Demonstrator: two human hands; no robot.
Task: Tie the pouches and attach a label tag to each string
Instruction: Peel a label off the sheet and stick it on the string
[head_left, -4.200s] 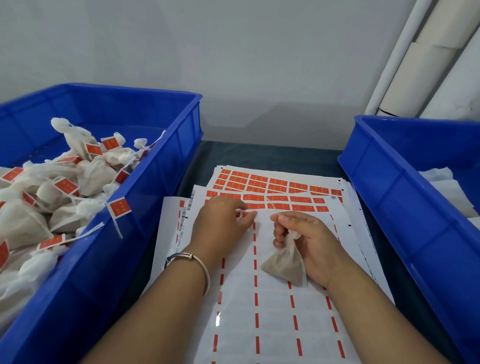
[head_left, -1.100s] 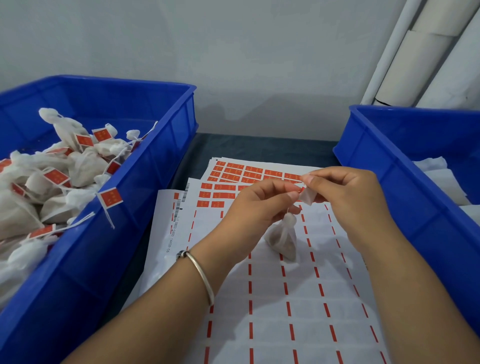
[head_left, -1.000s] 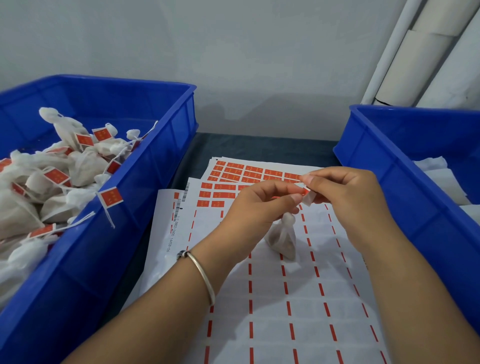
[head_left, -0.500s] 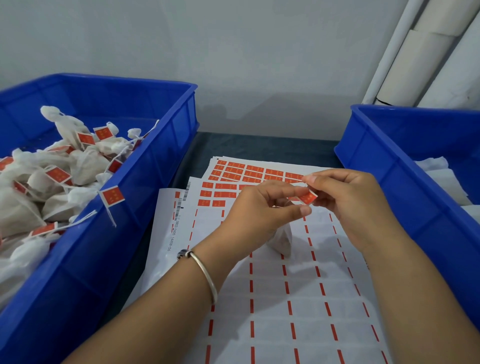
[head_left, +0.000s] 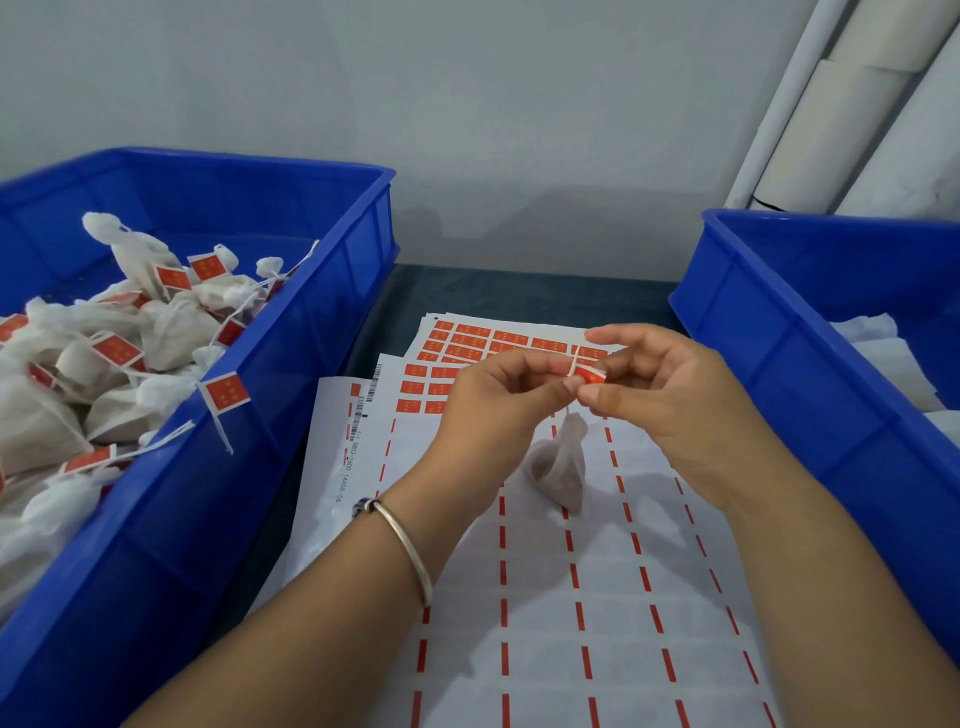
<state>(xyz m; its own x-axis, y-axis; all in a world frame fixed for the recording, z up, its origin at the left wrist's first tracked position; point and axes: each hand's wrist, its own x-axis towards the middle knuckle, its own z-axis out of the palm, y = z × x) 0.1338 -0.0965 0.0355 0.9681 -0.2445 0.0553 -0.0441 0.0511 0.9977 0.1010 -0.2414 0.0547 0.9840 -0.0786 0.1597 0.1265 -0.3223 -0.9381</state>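
The only legible writing ran sideways beside a barcode on the white glossy label backing sheet (head_left: 545, 597): "0802-1600 14458-56" (the small marks on the red stickers were too fine to read). That sheet, ruled with short red dashes and mostly stripped, lay over other sheets on the dark table (head_left: 519, 293); a few small red rectangular stickers (head_left: 467, 338) remained on the sheets at the far end.

Above the sheet, the left hand (head_left: 498, 400) and the right hand (head_left: 670, 395) met fingertip to fingertip, both pinching a small red paper label tag (head_left: 589, 374) folded around a thin white string (head_left: 575, 358). Below them the small beige gauzy fabric pouch (head_left: 558, 467), knotted at its neck and roughly pyramid-shaped, hung with its base at the sheet. A slim silver bangle (head_left: 410, 551) circled the left wrist.

A blue plastic crate on the left (head_left: 291, 332) held a heap of white tagged pouches (head_left: 130, 353); a blue plastic crate on the right (head_left: 779, 332) held white material. Behind stood a pale grey wall and white rolled tubes (head_left: 841, 104).
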